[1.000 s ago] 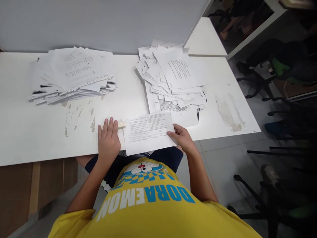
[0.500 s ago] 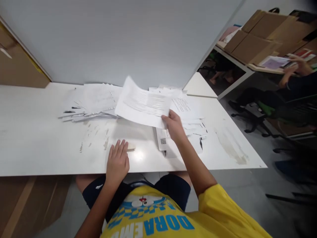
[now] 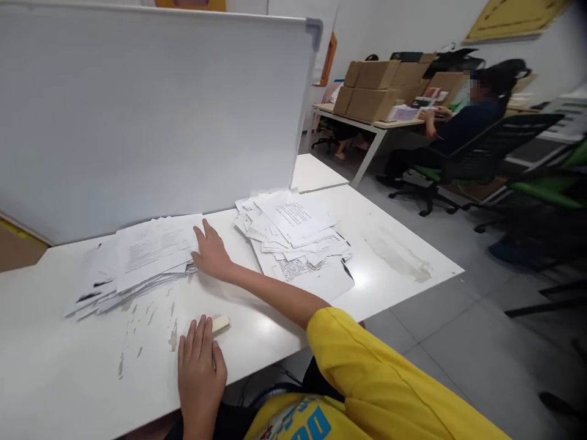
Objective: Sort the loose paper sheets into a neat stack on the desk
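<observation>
My right hand (image 3: pixel 211 252) is at the right edge of the left stack of papers (image 3: pixel 153 252), its fingers spread and nothing gripped in them. The top sheet there carries faint printed lines. Flat on the white table near its front edge lies my left hand (image 3: pixel 200 360), fingers stretched out. Beside its fingertips is a small pale block (image 3: pixel 221 324), partly covered by the hand. To the right, a second, untidy pile of papers (image 3: pixel 293 220) rests on the table, with printed sheets sticking out at several angles.
A white board (image 3: pixel 151 116) stands upright along the back of the table (image 3: pixel 257 333). Stains mark the tabletop. Farther right, a seated person (image 3: pixel 468 122) works at another table with cardboard boxes (image 3: pixel 373 91); office chairs (image 3: pixel 499 153) stand nearby.
My right hand has moved left with the sheet and let it go on the left stack. My left hand stays by the pale block. The view has turned to the right.
</observation>
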A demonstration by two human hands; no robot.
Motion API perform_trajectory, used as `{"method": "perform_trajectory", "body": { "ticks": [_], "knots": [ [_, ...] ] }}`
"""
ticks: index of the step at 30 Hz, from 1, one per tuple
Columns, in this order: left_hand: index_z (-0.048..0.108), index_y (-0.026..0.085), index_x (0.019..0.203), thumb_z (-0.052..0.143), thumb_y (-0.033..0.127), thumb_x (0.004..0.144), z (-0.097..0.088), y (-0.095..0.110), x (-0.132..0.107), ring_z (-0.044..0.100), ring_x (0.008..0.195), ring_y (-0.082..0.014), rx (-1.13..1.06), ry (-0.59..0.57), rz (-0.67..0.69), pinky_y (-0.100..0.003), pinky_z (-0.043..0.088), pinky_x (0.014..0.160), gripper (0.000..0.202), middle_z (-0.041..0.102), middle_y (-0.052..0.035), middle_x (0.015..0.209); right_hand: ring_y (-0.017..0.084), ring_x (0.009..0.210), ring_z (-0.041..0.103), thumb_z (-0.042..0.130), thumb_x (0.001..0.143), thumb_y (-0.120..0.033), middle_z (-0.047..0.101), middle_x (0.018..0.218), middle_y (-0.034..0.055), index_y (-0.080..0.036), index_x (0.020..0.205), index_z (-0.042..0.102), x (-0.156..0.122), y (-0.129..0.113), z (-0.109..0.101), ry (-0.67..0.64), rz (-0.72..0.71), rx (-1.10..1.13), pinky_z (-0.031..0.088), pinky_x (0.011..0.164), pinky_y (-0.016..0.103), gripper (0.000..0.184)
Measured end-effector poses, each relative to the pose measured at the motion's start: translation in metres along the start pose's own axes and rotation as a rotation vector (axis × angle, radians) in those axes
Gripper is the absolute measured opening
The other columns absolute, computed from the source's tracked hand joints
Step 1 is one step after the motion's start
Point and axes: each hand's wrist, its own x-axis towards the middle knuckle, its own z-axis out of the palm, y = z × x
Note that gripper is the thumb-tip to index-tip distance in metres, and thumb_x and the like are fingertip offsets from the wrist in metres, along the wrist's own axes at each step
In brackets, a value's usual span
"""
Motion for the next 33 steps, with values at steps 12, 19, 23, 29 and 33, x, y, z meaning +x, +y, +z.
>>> {"method": "perform_trajectory", "body": {
  "ticks": [12,19,23,29,33],
  "knots": [
    [0.025,0.022,0.158,0.045,0.019,0.094,0.002,-0.007,-0.001,0.042,0.143,-0.0310,-0.028,0.017,0.002,-0.053,0.029,0.120,0.067,0.058,-0.0146,0.140,0.036,0.133,0.051,0.049,0.090,-0.036,0.056,0.142,0.0239,-0.005,0.143,0.047,-0.138,0.192,-0.152,0.374,0.519,-0.186,0.037,0.112,0.052,0.061],
    [0.027,0.024,0.157,0.048,0.017,0.093,-0.001,-0.003,0.001,0.046,0.140,-0.0329,-0.017,0.026,-0.010,-0.057,0.034,0.117,0.068,0.059,-0.0158,0.139,0.027,0.092,0.062,0.043,0.086,-0.040,0.071,0.091,0.0123,-0.018,0.085,0.066,-0.163,0.196,-0.155,0.687,0.578,0.032,0.046,0.090,0.044,0.032],
    [0.027,0.025,0.157,0.051,0.015,0.092,-0.003,0.000,0.003,0.047,0.139,-0.0326,-0.014,0.039,-0.007,-0.058,0.035,0.116,0.070,0.059,-0.0157,0.140,0.021,0.080,0.055,0.045,0.085,-0.039,0.062,0.078,0.0044,-0.021,0.073,0.056,-0.169,0.196,-0.161,0.903,0.591,0.170,0.045,0.076,0.035,0.024],
    [0.027,0.025,0.157,0.051,0.015,0.092,-0.005,0.003,0.008,0.045,0.141,-0.0329,-0.017,0.042,-0.004,-0.058,0.035,0.116,0.070,0.058,-0.0157,0.141,0.020,0.073,0.060,0.040,0.091,-0.045,0.063,0.075,0.0028,-0.022,0.082,0.054,-0.173,0.202,-0.170,1.089,0.640,0.326,0.049,0.072,0.033,0.029],
    [0.027,0.024,0.157,0.052,0.014,0.091,-0.005,0.003,0.008,0.046,0.140,-0.0335,-0.013,0.043,0.000,-0.058,0.035,0.116,0.071,0.060,-0.0161,0.139,0.025,0.098,0.065,0.039,0.092,-0.044,0.071,0.100,0.0116,-0.019,0.096,0.061,-0.168,0.204,-0.173,1.049,0.584,0.261,0.050,0.090,0.040,0.034]
  ]
}}
